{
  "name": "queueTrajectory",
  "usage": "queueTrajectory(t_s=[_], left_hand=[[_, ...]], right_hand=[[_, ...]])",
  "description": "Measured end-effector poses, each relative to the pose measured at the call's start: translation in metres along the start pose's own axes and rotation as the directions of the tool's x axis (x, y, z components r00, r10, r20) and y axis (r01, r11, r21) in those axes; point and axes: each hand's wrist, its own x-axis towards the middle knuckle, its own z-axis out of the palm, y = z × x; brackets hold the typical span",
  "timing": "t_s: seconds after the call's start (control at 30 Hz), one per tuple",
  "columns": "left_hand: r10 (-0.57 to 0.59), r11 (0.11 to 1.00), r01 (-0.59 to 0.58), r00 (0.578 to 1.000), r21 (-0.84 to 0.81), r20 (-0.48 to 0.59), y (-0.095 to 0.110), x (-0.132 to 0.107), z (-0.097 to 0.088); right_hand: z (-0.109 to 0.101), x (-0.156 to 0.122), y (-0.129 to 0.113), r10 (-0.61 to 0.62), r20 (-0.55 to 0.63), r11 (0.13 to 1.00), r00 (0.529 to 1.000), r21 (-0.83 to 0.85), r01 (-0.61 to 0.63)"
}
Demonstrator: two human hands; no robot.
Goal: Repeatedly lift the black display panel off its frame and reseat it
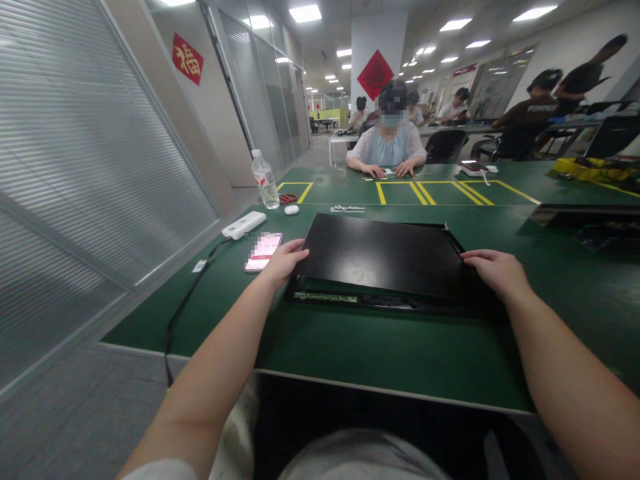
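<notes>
A flat black screen panel (380,252) lies tilted and askew over a black frame (435,307). My left hand (284,264) pinches the panel's left edge, thumb on top. At the opposite edge, my right hand (500,272) grips it with the fingers stretched along the corner; its lower fingers are hidden. Along the near side, a gap between panel and frame shows a green circuit board strip (325,297). The frame rests on the green table, and its far right rim shows past the panel.
Left of the frame are a phone (263,252), a white power bank (245,225) with a black cable, a white earbud case (291,209), a water bottle (265,180) and red-handled scissors (288,198). Small white pieces (347,209) lie behind the panel. A person (386,143) sits across the table (380,353).
</notes>
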Motion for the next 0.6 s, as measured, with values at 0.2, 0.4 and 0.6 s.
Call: queueTrajectory(t_s=[0.2, 0.4, 0.6], left_hand=[[0.067, 0.966, -0.051, 0.996, 0.254, -0.058, -0.005, 0.003, -0.003], [0.139, 0.901, -0.103, 0.989, 0.422, -0.055, -0.009, 0.004, -0.004], [0.132, 0.876, -0.13, 0.991, 0.465, 0.028, -0.014, 0.008, -0.006]], right_hand=[[0.0, -0.001, -0.002, 0.034, 0.011, 0.999, 0.999, 0.042, -0.035], [0.001, 0.001, 0.002, 0.011, -0.005, 0.998, 1.0, 0.064, -0.011], [0.001, 0.0, 0.001, 0.003, -0.014, 0.997, 1.0, 0.078, -0.002]])
